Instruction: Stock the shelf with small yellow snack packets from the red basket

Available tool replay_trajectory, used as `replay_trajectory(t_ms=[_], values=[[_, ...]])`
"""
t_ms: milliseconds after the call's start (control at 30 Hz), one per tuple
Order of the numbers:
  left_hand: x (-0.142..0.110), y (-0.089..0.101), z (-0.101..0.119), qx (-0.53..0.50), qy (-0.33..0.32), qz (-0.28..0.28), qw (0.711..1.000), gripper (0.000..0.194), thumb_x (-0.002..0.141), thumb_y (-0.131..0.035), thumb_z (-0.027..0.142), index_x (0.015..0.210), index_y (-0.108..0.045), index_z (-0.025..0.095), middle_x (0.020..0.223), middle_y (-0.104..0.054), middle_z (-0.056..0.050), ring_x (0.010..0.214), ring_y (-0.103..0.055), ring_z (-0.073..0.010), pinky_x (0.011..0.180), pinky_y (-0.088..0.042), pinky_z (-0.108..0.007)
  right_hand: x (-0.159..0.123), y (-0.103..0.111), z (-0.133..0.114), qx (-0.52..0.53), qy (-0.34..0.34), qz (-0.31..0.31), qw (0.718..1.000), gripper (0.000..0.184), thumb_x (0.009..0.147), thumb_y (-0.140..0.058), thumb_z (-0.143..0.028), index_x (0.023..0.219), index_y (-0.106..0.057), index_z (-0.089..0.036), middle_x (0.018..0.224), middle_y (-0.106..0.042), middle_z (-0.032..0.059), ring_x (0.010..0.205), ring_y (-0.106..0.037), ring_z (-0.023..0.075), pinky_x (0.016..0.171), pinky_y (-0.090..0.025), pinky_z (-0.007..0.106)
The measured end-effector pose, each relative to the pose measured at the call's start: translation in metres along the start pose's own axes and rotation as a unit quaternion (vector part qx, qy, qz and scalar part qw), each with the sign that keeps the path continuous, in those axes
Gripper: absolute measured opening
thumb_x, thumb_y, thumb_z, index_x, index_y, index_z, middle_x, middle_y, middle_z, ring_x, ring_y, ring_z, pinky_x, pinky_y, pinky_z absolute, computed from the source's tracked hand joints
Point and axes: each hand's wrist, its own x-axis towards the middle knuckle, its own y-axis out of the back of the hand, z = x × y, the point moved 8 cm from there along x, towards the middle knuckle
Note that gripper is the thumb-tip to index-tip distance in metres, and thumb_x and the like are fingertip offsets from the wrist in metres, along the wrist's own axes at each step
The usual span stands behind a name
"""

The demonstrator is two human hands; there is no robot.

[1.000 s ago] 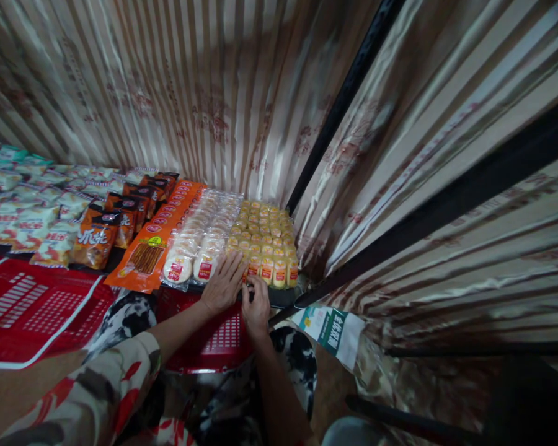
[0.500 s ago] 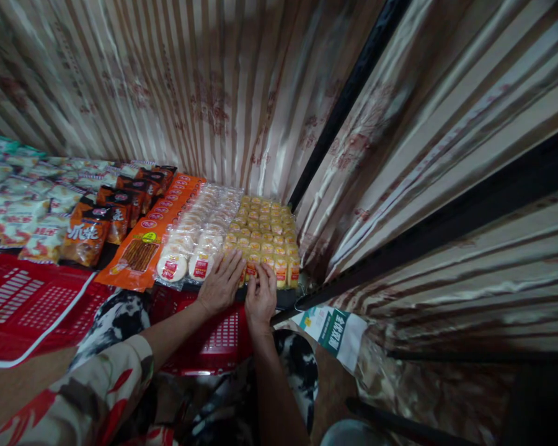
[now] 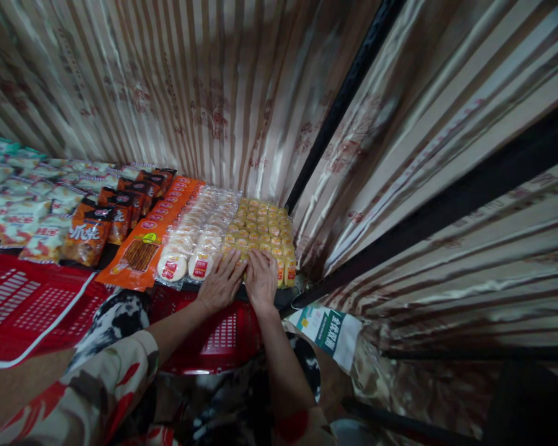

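Observation:
Small yellow packaged cakes [image 3: 263, 229] stand in tight rows at the right end of a dark shelf. Flat against their front lies my left hand [image 3: 222, 280], fingers stretched out. Close beside it, my right hand [image 3: 261, 277] rests on the front cakes with its fingers extended, hiding some of them. Left of the cakes are rows of round white biscuits [image 3: 201, 265] in clear wrap, near my left fingers. An orange snack packet [image 3: 142, 257] with brown sticks on its front lies beyond the biscuits.
Orange-and-black snack bags [image 3: 89, 235] and white snack bags [image 3: 44, 238] fill the shelf's left. Red baskets [image 3: 32, 310] sit below. A striped curtain [image 3: 204, 80] hangs behind; a black pole [image 3: 428, 210] slants at right, near a green-and-white package [image 3: 330, 331].
My right hand has gone from bent fingers at the cakes' front edge to lying stretched over the front cakes. My left hand stays nearly in place.

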Motion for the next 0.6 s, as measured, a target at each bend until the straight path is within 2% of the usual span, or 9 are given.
replay_trajectory(t_ms=[133,300,600], values=[[0.0003,-0.0011,0.0002,0.007,-0.002,-0.005,1.000,0.049,0.092,-0.037,0.024,0.138,-0.034,0.007,0.146,-0.031,-0.016,0.140,-0.011,-0.0264,0.112,-0.021,-0.049,-0.0003,-0.0036,0.0015,-0.016,0.011,-0.028,0.999,0.034,0.091,-0.040,-0.018,0.117,-0.061,-0.018,0.123,-0.061,0.0065,0.122,-0.039,0.0242,0.099,-0.036,0.043],[0.0010,-0.0021,-0.0003,0.011,0.003,-0.019,1.000,0.050,0.092,-0.037,0.028,0.138,-0.034,0.008,0.147,-0.029,-0.014,0.140,-0.012,-0.0253,0.113,-0.019,-0.047,-0.0022,-0.0012,0.0025,-0.021,0.005,-0.037,0.999,0.038,0.091,-0.039,-0.019,0.126,-0.053,-0.013,0.129,-0.056,0.0103,0.131,-0.030,0.0253,0.102,-0.033,0.046],[0.0010,-0.0046,-0.0001,0.019,0.009,-0.043,0.999,0.051,0.093,-0.035,0.032,0.138,-0.035,0.008,0.148,-0.028,-0.014,0.140,-0.012,-0.0245,0.114,-0.017,-0.046,0.0002,-0.0029,0.0066,-0.015,-0.001,-0.049,0.999,0.034,0.090,-0.040,-0.016,0.119,-0.058,-0.016,0.122,-0.060,0.0078,0.129,-0.033,0.0250,0.103,-0.032,0.044]])
